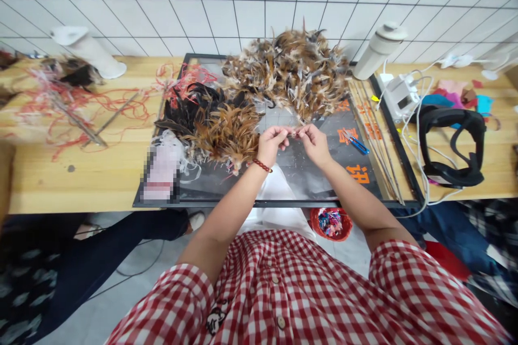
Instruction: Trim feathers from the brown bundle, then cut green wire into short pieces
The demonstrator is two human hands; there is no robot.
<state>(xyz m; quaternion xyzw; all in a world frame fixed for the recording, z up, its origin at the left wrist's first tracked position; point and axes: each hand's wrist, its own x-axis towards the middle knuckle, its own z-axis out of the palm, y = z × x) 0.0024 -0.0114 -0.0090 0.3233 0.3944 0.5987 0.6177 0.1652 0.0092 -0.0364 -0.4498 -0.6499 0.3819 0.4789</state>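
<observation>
Larger feather pile (291, 73): is showing brown and white
Smaller feather pile (229, 129): is mixing black with golden brown
Shirt (283, 275): is displaying red-and-white checks
Snips (358, 144): are showing blue

1 thin reddish item (293, 133), too sm. to ID, is pinched betw. L hand (274, 143) & R hand (315, 144). 1 feather bunch (224, 128), blk. at L end, gold-brn. at R, lies beside L hand. 1 lg. feather heap (291, 70), mottled brn./wht., fluffy, lies beyond both.
</observation>
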